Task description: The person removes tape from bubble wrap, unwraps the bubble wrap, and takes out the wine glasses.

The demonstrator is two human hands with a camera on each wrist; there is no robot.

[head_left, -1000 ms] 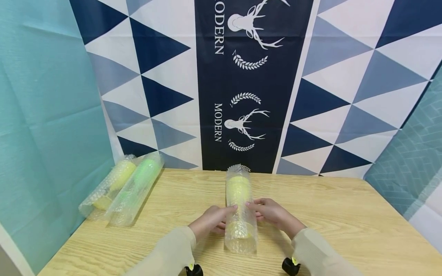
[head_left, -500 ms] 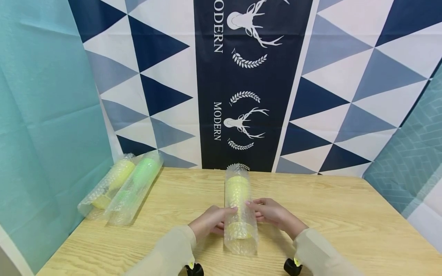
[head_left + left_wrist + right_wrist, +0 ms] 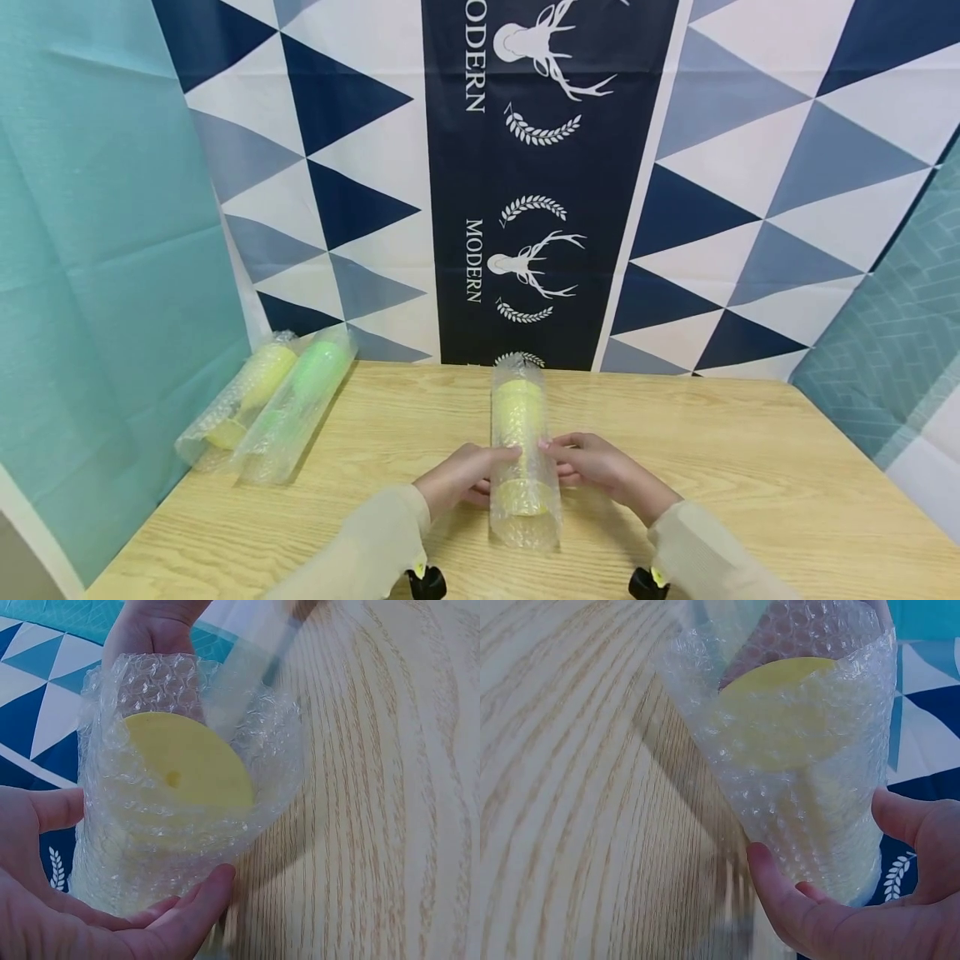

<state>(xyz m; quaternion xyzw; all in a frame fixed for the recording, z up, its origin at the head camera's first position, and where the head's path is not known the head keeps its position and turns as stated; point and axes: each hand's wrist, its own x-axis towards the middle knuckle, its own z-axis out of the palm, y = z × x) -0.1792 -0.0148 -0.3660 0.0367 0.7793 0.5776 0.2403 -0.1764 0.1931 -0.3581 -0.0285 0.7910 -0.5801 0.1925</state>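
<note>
A yellow object [image 3: 520, 417] with a thick cylindrical end and a flat round disc [image 3: 191, 761] at the near end lies in a tube of clear bubble wrap [image 3: 525, 532] at the middle of the table. From the left side, my left hand [image 3: 467, 473] grips the wrapped piece, thumb on top and fingers low along its side. Opposite it, my right hand [image 3: 596, 468] holds the other side in much the same way. Both wrist views look into the tube's open near end, where the wrap extends past the disc [image 3: 780, 712].
Two more bubble-wrapped pieces, one yellow [image 3: 266, 375] and one green [image 3: 315, 375], lie side by side at the table's back left. The wooden table [image 3: 712, 467] meets a patterned cloth [image 3: 375, 250] behind, with teal cloth [image 3: 112, 250] at the left.
Both hands keep their hold on the wrapped yellow piece, which stays in nearly the same spot. The right forearm has shifted slightly to the right.
</note>
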